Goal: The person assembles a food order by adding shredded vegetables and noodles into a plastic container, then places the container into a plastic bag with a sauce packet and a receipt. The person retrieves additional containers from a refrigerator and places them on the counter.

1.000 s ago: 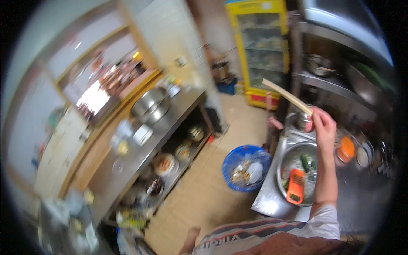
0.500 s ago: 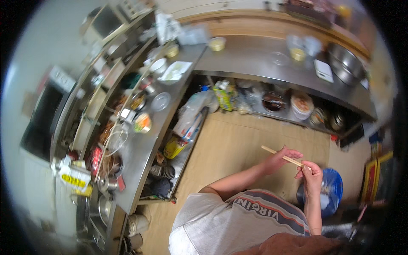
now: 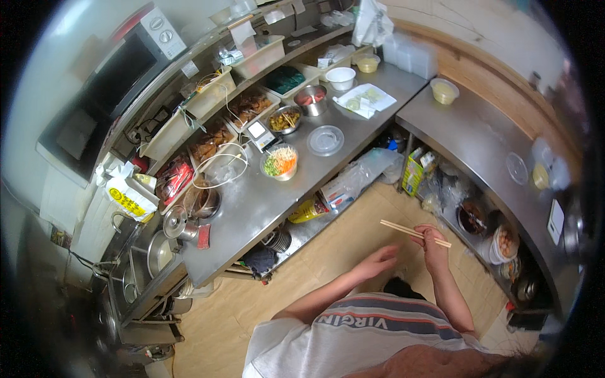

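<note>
A pair of wooden chopsticks lies across my right hand, which is closed round them over the floor. To its left, my left hand is held out with fingers stretched and nothing in it. Farther left, a clear bowl of shredded green, white and orange vegetables rests on the steel counter. Just past the bowl are a clear round lid and a small white device with a screen. Both hands are apart from the counter.
Along the left counter stand a metal bowl of chopped food, a white bowl and a sheet of paper. A second steel counter curves along the right, with tubs on its lower shelf. A microwave sits upper left.
My view has swung left, bringing the left counter nearer the middle. My left hand has come away from the chopsticks, which are now in my right hand alone and show as two sticks.
</note>
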### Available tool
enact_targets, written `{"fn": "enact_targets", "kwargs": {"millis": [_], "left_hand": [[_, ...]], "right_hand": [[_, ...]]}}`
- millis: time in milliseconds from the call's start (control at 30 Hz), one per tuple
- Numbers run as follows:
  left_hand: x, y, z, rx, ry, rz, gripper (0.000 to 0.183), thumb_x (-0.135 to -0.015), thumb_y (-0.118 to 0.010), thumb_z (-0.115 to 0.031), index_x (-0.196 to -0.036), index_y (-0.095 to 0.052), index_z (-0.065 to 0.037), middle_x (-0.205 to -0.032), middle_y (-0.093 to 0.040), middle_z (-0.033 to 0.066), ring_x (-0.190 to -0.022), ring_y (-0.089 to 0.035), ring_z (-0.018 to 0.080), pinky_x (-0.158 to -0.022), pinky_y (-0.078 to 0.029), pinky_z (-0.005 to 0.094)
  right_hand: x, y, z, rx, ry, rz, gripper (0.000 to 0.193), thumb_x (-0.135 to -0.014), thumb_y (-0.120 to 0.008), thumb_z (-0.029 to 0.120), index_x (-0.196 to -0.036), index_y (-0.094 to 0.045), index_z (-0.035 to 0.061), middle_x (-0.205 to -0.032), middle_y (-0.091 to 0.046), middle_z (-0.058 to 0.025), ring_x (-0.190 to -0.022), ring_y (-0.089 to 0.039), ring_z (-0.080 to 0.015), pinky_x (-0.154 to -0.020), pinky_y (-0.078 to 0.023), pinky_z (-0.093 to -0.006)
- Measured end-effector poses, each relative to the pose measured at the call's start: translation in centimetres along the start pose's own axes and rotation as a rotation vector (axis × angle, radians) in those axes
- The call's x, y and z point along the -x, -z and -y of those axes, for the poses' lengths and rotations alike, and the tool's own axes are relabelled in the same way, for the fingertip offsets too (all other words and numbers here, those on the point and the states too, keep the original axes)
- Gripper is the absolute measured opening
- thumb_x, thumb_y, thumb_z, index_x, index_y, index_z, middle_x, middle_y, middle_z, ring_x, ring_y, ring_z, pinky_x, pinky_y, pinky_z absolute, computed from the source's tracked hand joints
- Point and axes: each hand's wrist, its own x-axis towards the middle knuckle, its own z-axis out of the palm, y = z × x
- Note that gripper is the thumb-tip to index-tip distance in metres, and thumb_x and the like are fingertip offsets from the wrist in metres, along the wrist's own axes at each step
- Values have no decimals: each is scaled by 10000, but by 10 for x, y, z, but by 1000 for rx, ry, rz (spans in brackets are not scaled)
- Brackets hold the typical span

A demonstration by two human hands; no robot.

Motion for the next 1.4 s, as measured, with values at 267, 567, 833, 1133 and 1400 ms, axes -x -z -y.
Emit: {"fn": "enact_targets", "kwargs": {"millis": [267,567,833,1133,1400], "left_hand": [[-8,228,-18,-1017,-74,-1391,249,-742,-638,-162,-929,-567,-14,-958,-567,162,-936,-505,337,-853,-380,410],[-39,356,-29,-1037,740,-2067,341,-808,-553,-236,-1054,-473,-14,-1176,-445,155,-1131,-374,321,-993,-191,512],[-46,352,-20,-1155,790,-2132,447,-847,-503,-260,-1177,-393,20,-1239,-399,210,-1215,-328,336,-1028,-114,564],[-49,364,-25,-1156,806,-2120,417,-862,-466,-321,-1126,-425,-1,-1204,-436,180,-1174,-373,326,-1020,-139,561],[-49,365,-27,-1146,766,-2107,361,-843,-486,-303,-1065,-456,-21,-1177,-453,163,-1156,-381,324,-1014,-149,559]], "right_hand": [[-226,-13,-46,-132,-23,12,323,-943,-420,245,-1000,-554,-44,-945,-583,-99,-845,-599,-180,-803,-493,-267],[-505,-135,-59,40,-41,189,307,-912,-479,220,-973,-587,-61,-928,-619,-124,-817,-630,-204,-759,-506,-266],[-670,-275,-113,93,-4,283,302,-892,-508,261,-800,-591,-14,-785,-621,-77,-655,-608,-131,-631,-493,-232],[-732,-352,-152,767,123,317,313,-864,-483,302,-818,-647,39,-758,-625,-192,-723,-602,-364,-644,-462,-431],[-735,-339,-211,533,56,259,281,-877,-522,244,-769,-611,0,-676,-619,-76,-595,-596,-174,-527,-477,-316]]}}
